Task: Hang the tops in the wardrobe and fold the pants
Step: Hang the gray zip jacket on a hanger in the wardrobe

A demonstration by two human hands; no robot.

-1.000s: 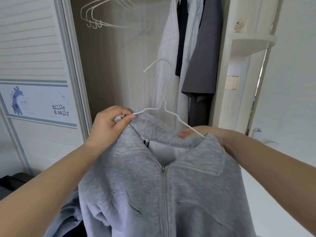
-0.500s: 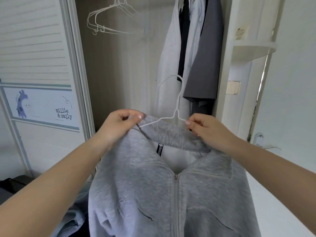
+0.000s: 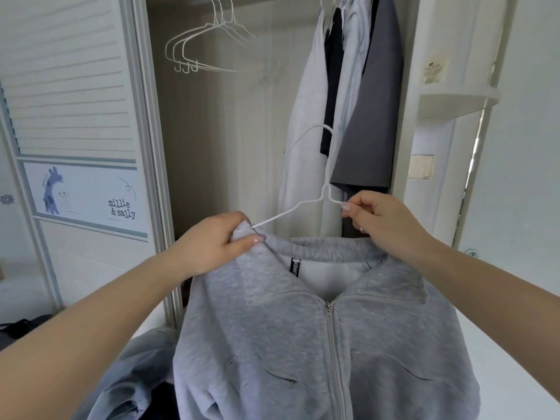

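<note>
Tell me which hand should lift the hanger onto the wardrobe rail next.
Probably the right hand. It already pinches the white hanger just below its hook, near the hung clothes. The left hand grips the grey jacket at the shoulder.

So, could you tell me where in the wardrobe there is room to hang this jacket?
The open gap lies between the empty white hangers on the left and the hung garments on the right. The right side is crowded. The rail itself is out of view.
</note>
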